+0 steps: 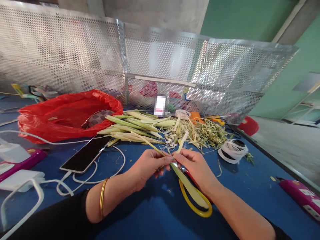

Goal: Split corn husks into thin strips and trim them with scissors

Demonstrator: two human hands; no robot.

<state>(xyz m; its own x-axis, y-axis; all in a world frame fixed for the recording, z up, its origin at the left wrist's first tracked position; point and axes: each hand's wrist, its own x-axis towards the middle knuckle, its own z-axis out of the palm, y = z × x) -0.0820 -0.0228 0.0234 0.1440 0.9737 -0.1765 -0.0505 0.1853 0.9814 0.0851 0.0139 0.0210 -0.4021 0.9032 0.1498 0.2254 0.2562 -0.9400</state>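
The left hand (156, 161) and right hand (192, 163) meet with their fingertips close together, thumbs and forefingers pinched on a pale green leaf strip (191, 188) that slants from between the fingers toward the near edge. A whitish piece (183, 141) stands up just beyond the right fingertips. Scissors (200, 212) with a yellow loop lie below the right fingers, partly behind the strip; I cannot tell whether that hand also grips them. Past the fingers, on the blue table (155, 213), is a pile of long leaves (140, 125), with a heap of dry greenery (212, 133) beyond the right fingers. A white roll (233, 151) sits to the right of them. Left of the left fingers lie a phone (86, 153) and, farther off, a red bag (65, 116).
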